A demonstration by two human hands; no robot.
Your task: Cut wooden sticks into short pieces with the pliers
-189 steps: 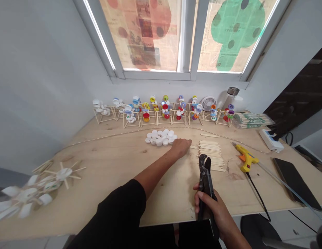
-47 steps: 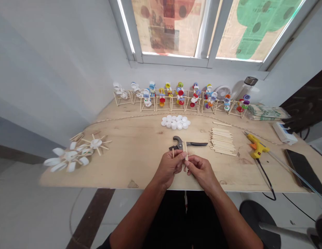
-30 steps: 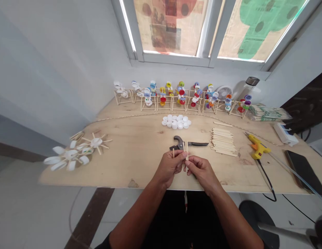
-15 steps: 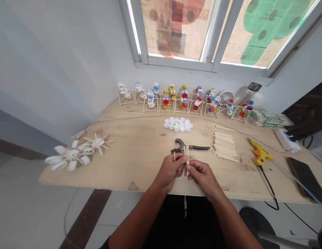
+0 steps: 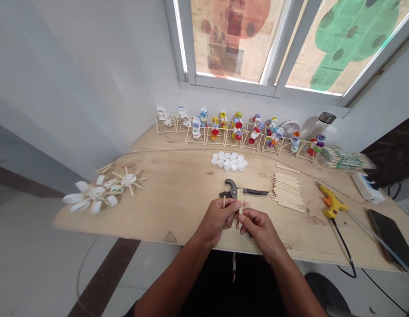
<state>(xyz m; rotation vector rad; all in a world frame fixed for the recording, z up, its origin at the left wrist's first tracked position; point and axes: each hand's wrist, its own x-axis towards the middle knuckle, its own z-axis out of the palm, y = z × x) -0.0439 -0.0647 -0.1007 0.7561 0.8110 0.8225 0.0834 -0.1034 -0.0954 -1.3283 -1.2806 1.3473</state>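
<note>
Both hands meet near the table's front edge, closed around a few short wooden sticks (image 5: 240, 195) held upright and side by side. My left hand (image 5: 219, 216) pinches them between thumb and fingers, and one more stick (image 5: 224, 200) pokes up from behind its knuckles. My right hand (image 5: 258, 223) grips the lower part of the same sticks. Just beyond the fingers lie dark-handled pruning shears (image 5: 253, 192), partly hidden by the sticks. To the right is a stack of cut wooden sticks (image 5: 286, 191). A cluster of white bottle caps (image 5: 229, 161) sits farther back.
Small stick frames with coloured cap wheels (image 5: 237, 127) line the back. At left are white cap-and-stick wheels (image 5: 96, 193). A yellow glue gun (image 5: 333, 201), a phone (image 5: 387, 233), a power strip (image 5: 368, 187) and a packet of sticks (image 5: 348, 158) lie at right. A cord (image 5: 178, 150) crosses the table.
The sticks in my hands have come closer together, lined up side by side. My view has shifted slightly; the things on the table have stayed put.
</note>
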